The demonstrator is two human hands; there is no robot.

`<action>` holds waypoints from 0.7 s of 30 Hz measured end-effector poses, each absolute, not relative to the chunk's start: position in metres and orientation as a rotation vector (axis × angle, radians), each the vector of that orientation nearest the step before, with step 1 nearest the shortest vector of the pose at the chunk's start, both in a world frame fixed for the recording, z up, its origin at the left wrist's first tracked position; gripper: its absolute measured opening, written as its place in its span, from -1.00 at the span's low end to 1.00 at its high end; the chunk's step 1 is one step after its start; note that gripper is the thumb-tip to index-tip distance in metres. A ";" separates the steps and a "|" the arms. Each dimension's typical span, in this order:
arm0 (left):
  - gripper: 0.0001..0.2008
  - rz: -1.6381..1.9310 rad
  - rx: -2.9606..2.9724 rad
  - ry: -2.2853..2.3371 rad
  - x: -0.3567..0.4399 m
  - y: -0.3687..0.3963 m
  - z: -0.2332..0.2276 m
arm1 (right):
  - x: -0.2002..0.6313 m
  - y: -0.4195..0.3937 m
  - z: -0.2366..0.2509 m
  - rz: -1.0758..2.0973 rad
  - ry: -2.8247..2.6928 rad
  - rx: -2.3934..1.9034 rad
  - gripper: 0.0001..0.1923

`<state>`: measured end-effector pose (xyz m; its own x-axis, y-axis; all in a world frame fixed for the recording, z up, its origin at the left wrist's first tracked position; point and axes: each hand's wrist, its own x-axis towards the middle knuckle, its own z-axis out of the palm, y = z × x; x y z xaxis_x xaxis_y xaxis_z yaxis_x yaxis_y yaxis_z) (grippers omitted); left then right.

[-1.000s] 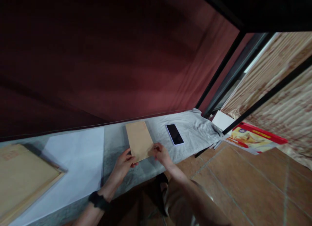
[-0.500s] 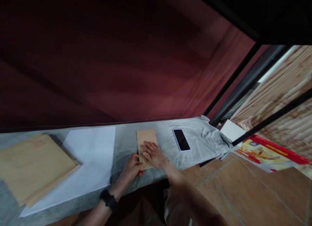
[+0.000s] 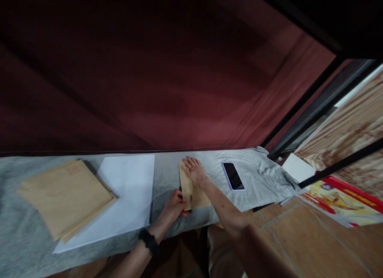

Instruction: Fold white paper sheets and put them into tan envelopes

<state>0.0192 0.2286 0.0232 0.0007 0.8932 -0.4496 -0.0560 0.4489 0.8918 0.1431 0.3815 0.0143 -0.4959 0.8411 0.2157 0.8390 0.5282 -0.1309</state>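
A brown paper envelope (image 3: 196, 197) lies on the grey cloth in front of me, its near left part slightly raised. My left hand (image 3: 176, 204), with a dark band on its wrist, pinches the envelope's left edge near the front corner. My right hand (image 3: 194, 171) rests flat across the envelope's far end, fingers stretched out and pressing on the paper. Part of the far end is hidden under that hand. To the right of the envelope lies a phone (image 3: 233, 176) with a dark screen and a pale purple edge.
A stack of brown envelopes (image 3: 70, 194) sits at the left, partly on white paper (image 3: 131, 190). Grey cloth (image 3: 260, 178) covers the narrow surface. A dark red fabric wall (image 3: 179, 90) rises behind. Black poles and a colourful box (image 3: 344, 200) stand at the right, above floor tiles.
My right hand has slid away from me, from the envelope's middle to its far end. My left hand keeps its pinch, and the near left part now lifts a little. The view has shifted left.
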 end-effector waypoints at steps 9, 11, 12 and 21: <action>-0.69 0.962 0.814 1.295 0.020 0.225 0.031 | 0.194 0.280 0.002 0.141 -2.532 -1.338 -0.47; -0.70 0.970 0.840 1.275 0.020 0.223 0.033 | 0.209 0.258 0.003 0.374 -2.377 -1.371 -0.51; -0.69 0.971 0.861 1.258 0.021 0.223 0.034 | 0.216 0.249 0.004 0.474 -2.215 -1.430 -0.53; -0.48 1.027 1.025 1.143 0.039 0.214 0.046 | 0.236 0.211 0.020 1.461 -0.765 -1.333 -0.67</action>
